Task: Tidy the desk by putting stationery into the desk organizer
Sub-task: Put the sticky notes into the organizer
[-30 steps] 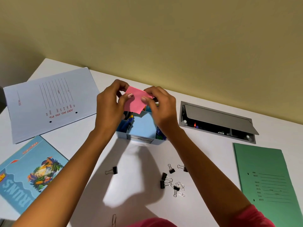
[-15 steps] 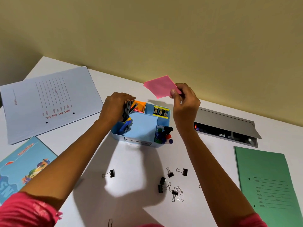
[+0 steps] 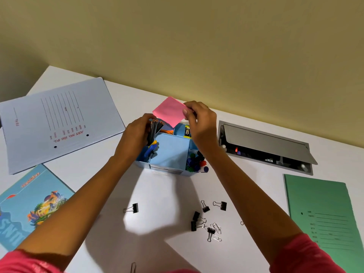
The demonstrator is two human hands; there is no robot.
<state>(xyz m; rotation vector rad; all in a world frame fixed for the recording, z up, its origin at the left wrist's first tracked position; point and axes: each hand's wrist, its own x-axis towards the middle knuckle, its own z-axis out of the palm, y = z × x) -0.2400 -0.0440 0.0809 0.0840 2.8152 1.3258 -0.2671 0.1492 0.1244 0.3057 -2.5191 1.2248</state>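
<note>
Both hands are held over the blue desk organizer (image 3: 169, 154), which stands on the white desk (image 3: 86, 166) directly beneath them. A bundle of black pencils (image 3: 155, 128), stood in the organizer's rear left compartment, is gripped by the left hand (image 3: 136, 135), whose fingers are curled round it. A pink sticky-note pad (image 3: 169, 111) is pinched at one corner between the thumb and fingers of the right hand (image 3: 201, 123). The pad is held tilted in the air above the rear compartments, just beside the left hand. Whether it touches the pencil ends cannot be told.

Coloured markers (image 3: 197, 164) are seen under the right wrist, in the front right compartment. Between the forearms, a lone binder clip (image 3: 135, 207) lies toward the left arm, while a cluster of binder clips (image 3: 196, 216) and some paper clips (image 3: 215, 229) are scattered toward the right arm. Outward of the left hand a pale grey folder (image 3: 57, 121) is laid flat, and an illustrated blue book (image 3: 29, 205) lies beside the left forearm. Outward of the right hand a grey cable hatch (image 3: 266, 142) is set in the desk, and a green folder (image 3: 325, 219) lies beside the right forearm.
</note>
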